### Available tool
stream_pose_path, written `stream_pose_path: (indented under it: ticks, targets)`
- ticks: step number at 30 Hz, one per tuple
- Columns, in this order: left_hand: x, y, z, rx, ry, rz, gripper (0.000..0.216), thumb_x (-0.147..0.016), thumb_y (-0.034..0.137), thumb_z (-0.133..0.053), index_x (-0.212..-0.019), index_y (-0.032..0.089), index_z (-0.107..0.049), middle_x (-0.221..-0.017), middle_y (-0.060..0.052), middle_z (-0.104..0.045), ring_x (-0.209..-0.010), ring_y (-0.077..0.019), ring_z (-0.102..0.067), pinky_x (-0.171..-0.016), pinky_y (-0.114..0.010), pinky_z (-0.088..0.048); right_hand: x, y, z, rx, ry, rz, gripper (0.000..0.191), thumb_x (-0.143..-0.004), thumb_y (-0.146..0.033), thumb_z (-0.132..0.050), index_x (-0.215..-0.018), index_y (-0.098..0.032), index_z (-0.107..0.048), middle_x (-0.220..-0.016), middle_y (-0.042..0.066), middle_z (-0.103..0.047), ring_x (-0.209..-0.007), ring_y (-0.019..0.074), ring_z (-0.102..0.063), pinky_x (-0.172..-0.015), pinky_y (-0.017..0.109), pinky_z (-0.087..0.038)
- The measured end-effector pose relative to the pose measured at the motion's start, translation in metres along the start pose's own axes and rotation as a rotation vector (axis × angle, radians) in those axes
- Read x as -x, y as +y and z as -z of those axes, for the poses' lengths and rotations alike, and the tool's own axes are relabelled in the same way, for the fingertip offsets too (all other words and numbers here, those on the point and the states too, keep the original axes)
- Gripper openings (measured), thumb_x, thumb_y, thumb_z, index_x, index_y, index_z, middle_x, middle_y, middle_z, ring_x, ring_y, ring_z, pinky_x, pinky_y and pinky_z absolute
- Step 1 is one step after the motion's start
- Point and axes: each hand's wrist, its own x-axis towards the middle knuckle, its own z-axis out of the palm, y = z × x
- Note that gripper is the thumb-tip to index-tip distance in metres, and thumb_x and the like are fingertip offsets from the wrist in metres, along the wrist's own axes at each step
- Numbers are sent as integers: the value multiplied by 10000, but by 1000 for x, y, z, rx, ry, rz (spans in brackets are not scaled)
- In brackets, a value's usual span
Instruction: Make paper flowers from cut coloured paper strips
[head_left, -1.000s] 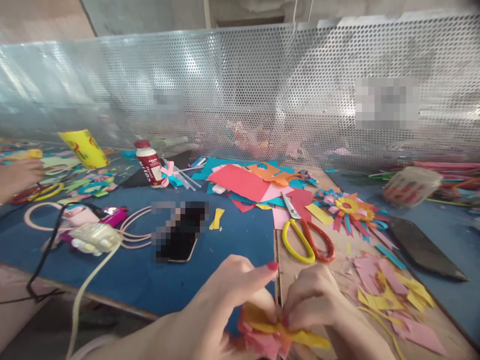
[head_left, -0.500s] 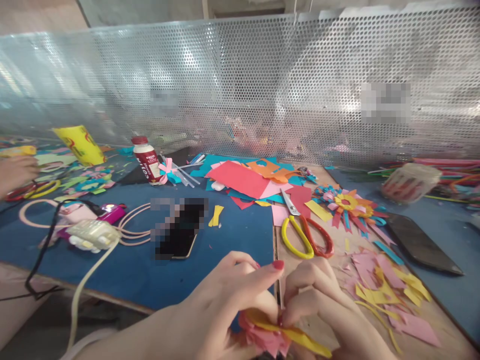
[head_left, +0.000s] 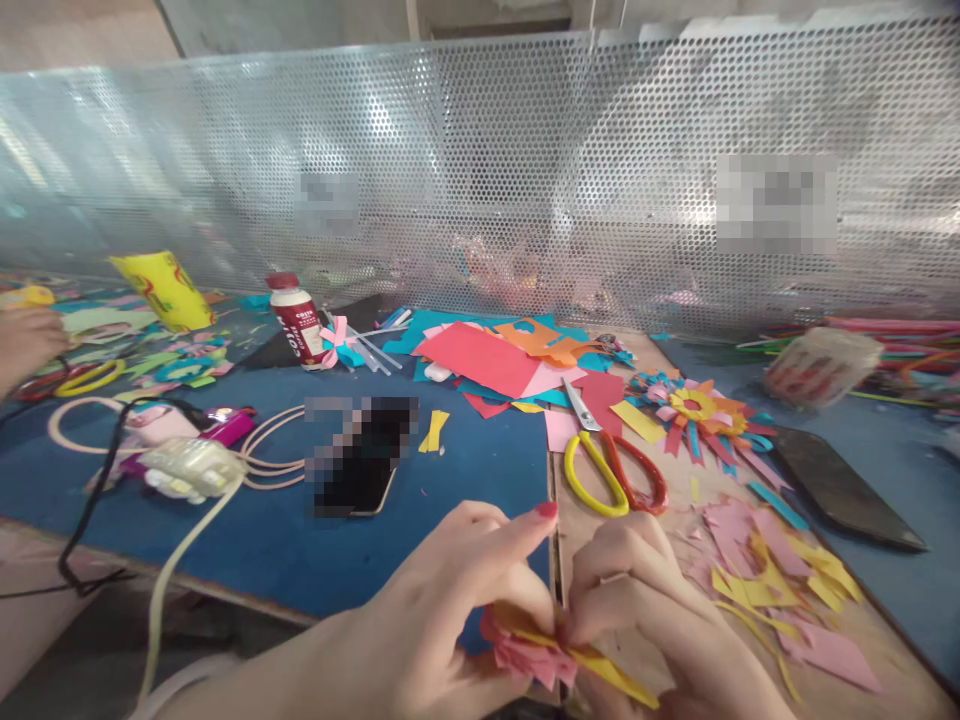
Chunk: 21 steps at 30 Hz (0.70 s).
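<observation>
At the lower middle my left hand (head_left: 442, 610) is closed on a small pink and yellow paper flower (head_left: 525, 655), its thumb and fingers around the pink petals. My right hand (head_left: 652, 610) pinches the flower's yellow paper strip (head_left: 611, 675), which sticks out toward the lower right. The fingertips of both hands nearly meet at the flower's middle and hide part of it. Just beyond my right hand lie scissors (head_left: 615, 470) with one yellow and one red handle, blades pointing away from me.
A dark phone (head_left: 367, 460), a power strip (head_left: 193, 468) with cables and a red-capped bottle (head_left: 296, 320) stand left. Coloured paper sheets (head_left: 480, 358), a paper flower (head_left: 697, 405), pink and yellow scraps (head_left: 780, 570) and another phone (head_left: 844, 490) lie ahead and right. Another person's hand (head_left: 30, 345) is far left.
Both hands stay in nearly the same place, with the paper flower turned slightly and raised a little between them. The other person's hand has shifted left.
</observation>
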Motion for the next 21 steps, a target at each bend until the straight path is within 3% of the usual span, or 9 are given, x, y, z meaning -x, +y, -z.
stream_pose_path:
  ticks: [13,21]
  targets:
    - [-1,0,1,-43,-32,-64,676,-839,188,-532,-1380,146,-128,-857,-58,-667,-829,-169,-601,-886,-381,-416,5,7,-2,60,31,112,193,-735,-106,-610,-881,-195,-520,-799,18,-546,-764,142,-509,-705,286,-420]
    - [3,-2,-4,-55,-36,-33,655,-851,239,-516,-1376,137,-136,-884,-71,-656,-811,-168,-598,-892,-383,-429,10,4,-1,163,98,171,82,-838,-236,-523,-902,-197,-555,-765,26,-572,-755,156,-527,-699,300,-422]
